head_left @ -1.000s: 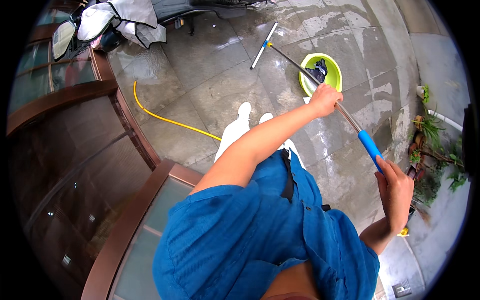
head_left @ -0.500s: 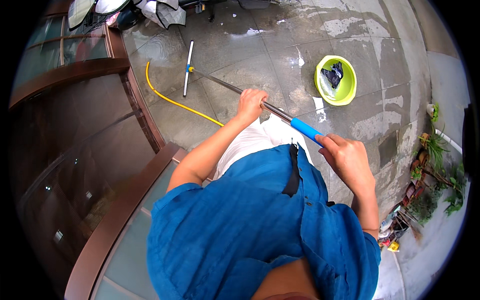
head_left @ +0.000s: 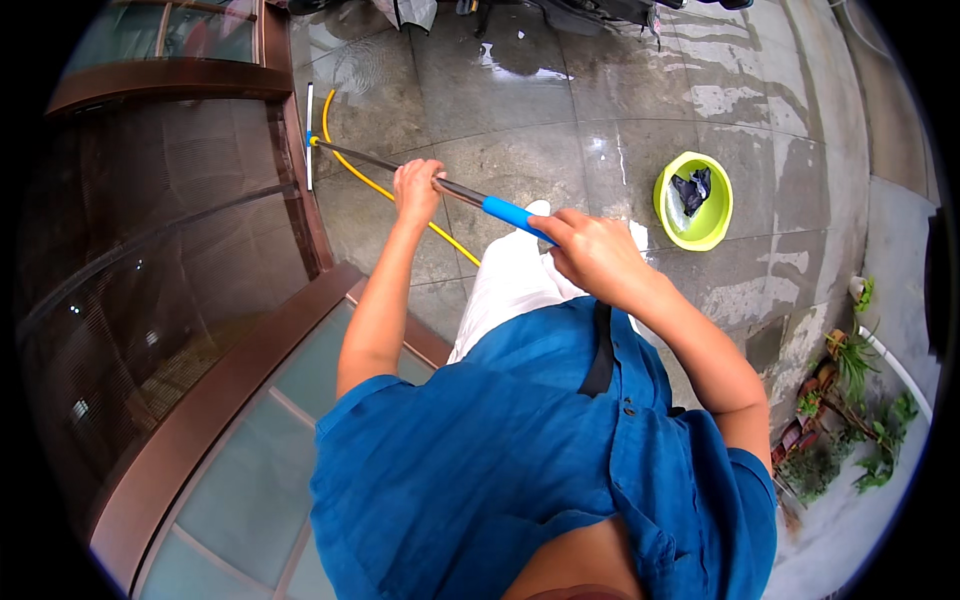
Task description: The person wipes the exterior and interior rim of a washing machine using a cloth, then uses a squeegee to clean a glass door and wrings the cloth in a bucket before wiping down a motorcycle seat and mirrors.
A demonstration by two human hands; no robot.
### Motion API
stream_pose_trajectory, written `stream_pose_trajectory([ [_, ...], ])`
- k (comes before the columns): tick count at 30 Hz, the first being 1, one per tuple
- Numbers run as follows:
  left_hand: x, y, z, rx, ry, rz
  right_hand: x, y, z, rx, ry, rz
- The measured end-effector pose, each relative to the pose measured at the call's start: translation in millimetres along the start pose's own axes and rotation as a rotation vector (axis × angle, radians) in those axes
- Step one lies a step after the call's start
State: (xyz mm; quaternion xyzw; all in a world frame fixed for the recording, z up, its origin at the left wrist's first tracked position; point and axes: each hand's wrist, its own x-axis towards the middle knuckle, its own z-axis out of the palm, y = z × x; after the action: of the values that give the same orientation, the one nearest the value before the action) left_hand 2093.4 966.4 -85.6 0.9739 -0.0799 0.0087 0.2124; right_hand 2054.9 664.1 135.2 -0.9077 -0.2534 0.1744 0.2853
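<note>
A long floor squeegee [head_left: 470, 196] slants across in front of me, with a metal pole and a blue grip at its near end. My left hand [head_left: 418, 190] is wrapped round the metal part of the pole. Farther back, on the blue grip's end, my right hand [head_left: 598, 252] is closed. The squeegee's narrow white head [head_left: 310, 165] lies at the far left, along the brown door sill; whether it touches the sill I cannot tell. A yellow hose [head_left: 364, 181] runs over the floor beneath the pole.
Wet grey floor tiles [head_left: 500, 150] stretch ahead. A lime-green basin [head_left: 725, 205] with dark cloth inside stands to the right. Brown-framed doors [head_left: 330, 290] line the left. Potted plants [head_left: 850, 360] and a white pipe [head_left: 895, 370] follow the right wall. Dark equipment stands at the far edge.
Both hands have moved left with the squeegee. Its head has shifted from the open tiles over to the door sill. The view has turned too, so the basin appears lower and farther right.
</note>
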Motion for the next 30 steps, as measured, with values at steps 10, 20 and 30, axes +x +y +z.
stream_pose_trajectory([
  [10, 5.2, -53.6, 47.2, 0.041, -0.322, -0.233, 49.3, 16.4, 46.8, -0.041, -0.040, 0.109],
  [20, 42.5, 177.8, 65.9, -0.354, -0.334, 0.129, -88.6, 1.1, -121.0, -0.035, -0.058, 0.560],
  [30, 60.0, 256.7, 41.4, -0.473, -0.335, 0.396, -141.4, -17.8, -166.4, -0.085, 0.074, 0.583],
])
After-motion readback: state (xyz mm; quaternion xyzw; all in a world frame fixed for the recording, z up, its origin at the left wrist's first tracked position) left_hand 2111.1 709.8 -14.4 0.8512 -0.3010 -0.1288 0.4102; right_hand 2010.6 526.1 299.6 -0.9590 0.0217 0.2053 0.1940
